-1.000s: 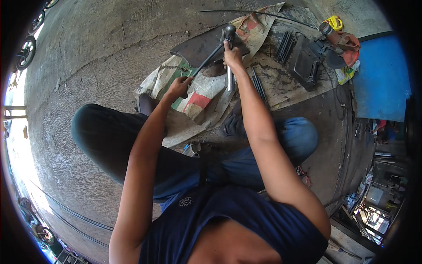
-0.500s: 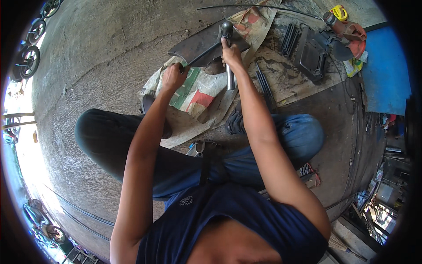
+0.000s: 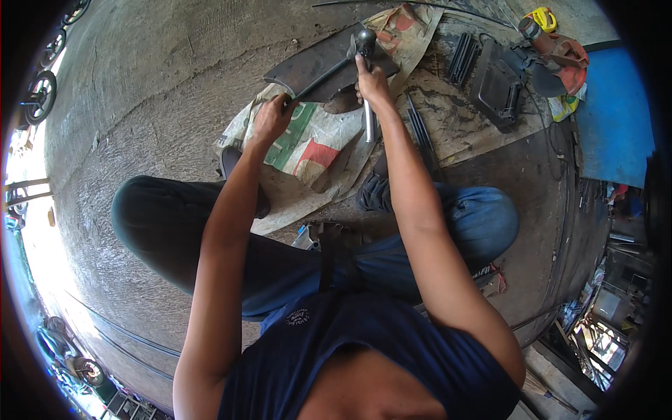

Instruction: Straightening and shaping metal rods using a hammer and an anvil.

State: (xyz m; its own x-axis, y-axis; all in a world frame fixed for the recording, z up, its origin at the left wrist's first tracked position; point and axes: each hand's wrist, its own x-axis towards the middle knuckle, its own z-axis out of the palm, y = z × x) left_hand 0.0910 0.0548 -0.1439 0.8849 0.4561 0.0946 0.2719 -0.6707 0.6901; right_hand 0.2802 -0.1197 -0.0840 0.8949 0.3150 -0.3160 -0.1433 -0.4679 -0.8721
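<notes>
Head view: a person sits low on a concrete floor (image 3: pixel 140 91), knees bent, both bare arms stretched forward.
Right hand (image 3: pixel 371 80): arm nearly straight, fingers wrapped tight around the shiny metal handle of a hammer (image 3: pixel 367 84); the handle runs down past the wrist, the rounded head (image 3: pixel 365 38) sits above the knuckles.
Hammer head: over the upper edge of a dark metal plate (image 3: pixel 318 66); whether it touches cannot be told.
Left hand (image 3: pixel 271 117): elbow bent, fingers curled closed over the plate's lower left edge, where a thin dark rod crosses.
Plate: flat, dark, elongated, lying slanted just ahead of both hands, on the sack.
Printed sack (image 3: pixel 308 147): white woven bag with green and red patches, crumpled flat beneath the plate.
Cardboard sheet (image 3: pixel 462 119): stained brown, right of the sack, carrying black ribbed parts.
Blue panel (image 3: pixel 616 119): far right, flat.
Yellow tool (image 3: pixel 544 17): upper right rim, beside an orange-red power tool (image 3: pixel 560 52).
</notes>
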